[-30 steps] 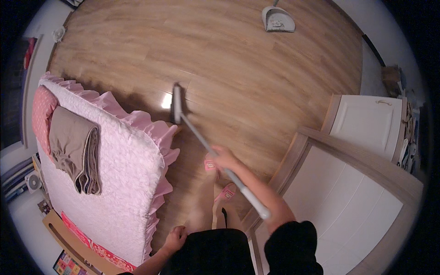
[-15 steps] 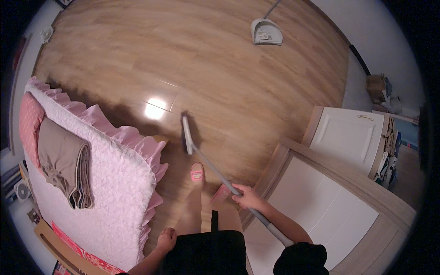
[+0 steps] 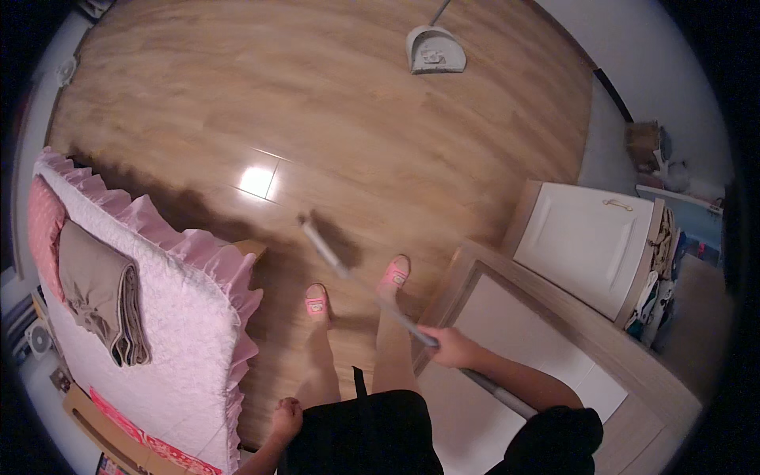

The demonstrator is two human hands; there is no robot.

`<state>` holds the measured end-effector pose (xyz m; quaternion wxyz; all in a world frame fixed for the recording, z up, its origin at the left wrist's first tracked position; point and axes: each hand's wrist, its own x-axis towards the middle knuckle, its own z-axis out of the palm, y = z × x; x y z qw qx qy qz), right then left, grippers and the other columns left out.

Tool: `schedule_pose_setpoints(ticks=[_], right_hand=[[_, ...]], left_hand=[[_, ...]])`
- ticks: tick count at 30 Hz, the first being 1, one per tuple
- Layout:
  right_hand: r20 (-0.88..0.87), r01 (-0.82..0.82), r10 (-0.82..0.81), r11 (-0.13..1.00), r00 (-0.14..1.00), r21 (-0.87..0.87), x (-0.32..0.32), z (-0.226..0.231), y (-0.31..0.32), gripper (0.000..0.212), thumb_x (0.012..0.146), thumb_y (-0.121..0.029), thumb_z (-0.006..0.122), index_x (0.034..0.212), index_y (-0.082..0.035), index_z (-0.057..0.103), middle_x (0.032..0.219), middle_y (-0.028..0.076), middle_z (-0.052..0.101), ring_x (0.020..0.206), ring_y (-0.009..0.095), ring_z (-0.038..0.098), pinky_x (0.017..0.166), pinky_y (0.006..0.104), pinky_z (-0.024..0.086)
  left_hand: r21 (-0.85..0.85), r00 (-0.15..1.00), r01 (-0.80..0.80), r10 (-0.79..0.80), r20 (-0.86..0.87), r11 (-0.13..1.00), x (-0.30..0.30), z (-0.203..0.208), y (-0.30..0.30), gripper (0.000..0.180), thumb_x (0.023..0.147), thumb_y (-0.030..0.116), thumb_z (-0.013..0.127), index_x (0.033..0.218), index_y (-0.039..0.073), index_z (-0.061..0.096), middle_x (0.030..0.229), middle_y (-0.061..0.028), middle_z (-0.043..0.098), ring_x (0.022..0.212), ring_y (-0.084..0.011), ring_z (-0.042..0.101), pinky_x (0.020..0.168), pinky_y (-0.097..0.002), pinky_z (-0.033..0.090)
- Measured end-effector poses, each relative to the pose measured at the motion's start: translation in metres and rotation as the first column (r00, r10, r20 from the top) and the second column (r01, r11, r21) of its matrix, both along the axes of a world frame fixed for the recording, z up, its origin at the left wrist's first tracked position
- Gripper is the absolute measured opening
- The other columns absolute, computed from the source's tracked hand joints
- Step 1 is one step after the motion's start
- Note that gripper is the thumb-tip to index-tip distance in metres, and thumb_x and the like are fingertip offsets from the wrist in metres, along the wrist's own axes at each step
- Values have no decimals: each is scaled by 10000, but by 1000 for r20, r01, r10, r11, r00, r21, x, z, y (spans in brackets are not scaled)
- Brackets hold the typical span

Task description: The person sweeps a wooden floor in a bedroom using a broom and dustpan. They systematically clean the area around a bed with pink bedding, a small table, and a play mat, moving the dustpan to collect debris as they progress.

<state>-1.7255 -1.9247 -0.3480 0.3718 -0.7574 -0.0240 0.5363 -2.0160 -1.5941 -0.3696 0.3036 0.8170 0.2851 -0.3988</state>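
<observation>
A broom with a grey handle (image 3: 408, 323) slants across the floor, and my right hand (image 3: 448, 348) is wrapped round it in front of my right hip. The handle's upper part runs back under my forearm toward my elbow. Blurred by motion, the pale broom head (image 3: 324, 248) is low over the floor ahead of my feet; I cannot tell whether its bristles touch down. My left hand (image 3: 287, 417) hangs beside my left thigh with its fingers curled in and nothing visible in them. Pink slippers (image 3: 316, 302) are on my feet.
To my left stands a bed (image 3: 186, 317) with a frilled cover and a folded brown blanket (image 3: 99, 285). A white dustpan (image 3: 437, 51) with some litter lies far ahead. Close on my right are a pale wooden panel (image 3: 507, 317) and a white cabinet door (image 3: 583, 245).
My right foot has stepped forward. The broom head has swung to a more slanted angle, and my right hand has shifted slightly right and down with the handle. My left hand still hangs.
</observation>
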Motion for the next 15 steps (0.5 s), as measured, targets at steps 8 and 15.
schedule_pose_setpoints(ticks=[8,15], right_hand=[[-303,-195,131,962,944,-192,64,-63,-28,474,659,-29,470,1125,-114,477,745,142,584,547,184,565,439,297,462],[4,-246,265,897,964,-368,189,-38,-79,398,598,-98,523,991,-43,545,706,185,586,613,272,590,576,364,460]], left_hand=[[-61,991,-134,133,-25,989,34,19,-50,159,734,140,517,854,39,540,826,-167,542,755,-313,536,684,-384,442],[-77,974,-221,224,34,972,49,25,-67,180,709,109,543,870,29,533,866,-163,525,792,-301,520,699,-358,438]])
